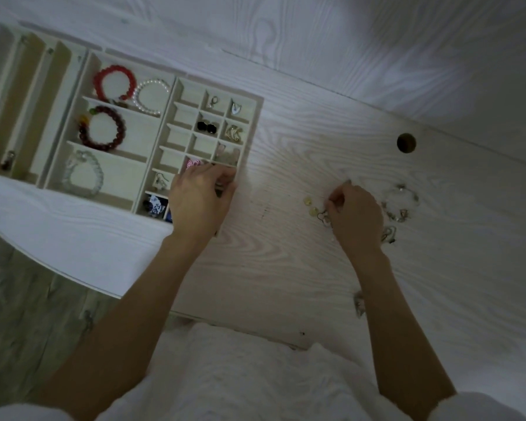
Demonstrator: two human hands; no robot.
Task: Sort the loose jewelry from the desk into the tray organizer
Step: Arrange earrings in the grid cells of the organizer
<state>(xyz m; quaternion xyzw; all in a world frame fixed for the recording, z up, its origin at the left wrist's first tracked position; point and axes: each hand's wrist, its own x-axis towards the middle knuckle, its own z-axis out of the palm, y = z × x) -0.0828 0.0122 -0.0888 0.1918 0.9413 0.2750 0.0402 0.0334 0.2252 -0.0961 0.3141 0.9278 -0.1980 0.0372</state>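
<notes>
- Your right hand (354, 215), right of centre in the frame, has its fingers curled down onto a small hooked earring (324, 217) on the desk (286, 268), apparently pinching it; the contact itself is too small to confirm.
- Your left hand (199, 197) rests on the lower right corner of the tray organizer (257, 101), fingers bent over its edge, probably steadying it or dropping a piece; what they hold, I cannot tell.
- Loose jewelry remains: pale yellow beads (310, 206) just left of your right hand, a clear charm bracelet (403, 203) to its right, and a small piece (359, 302) beside your right forearm.
- In the tray, the red bracelet (108, 83) and pearl bracelet (149, 95) fill upper cells; several small cells stand free.
- Your left hand covers the nearest small cells, so it may block the drop.
</notes>
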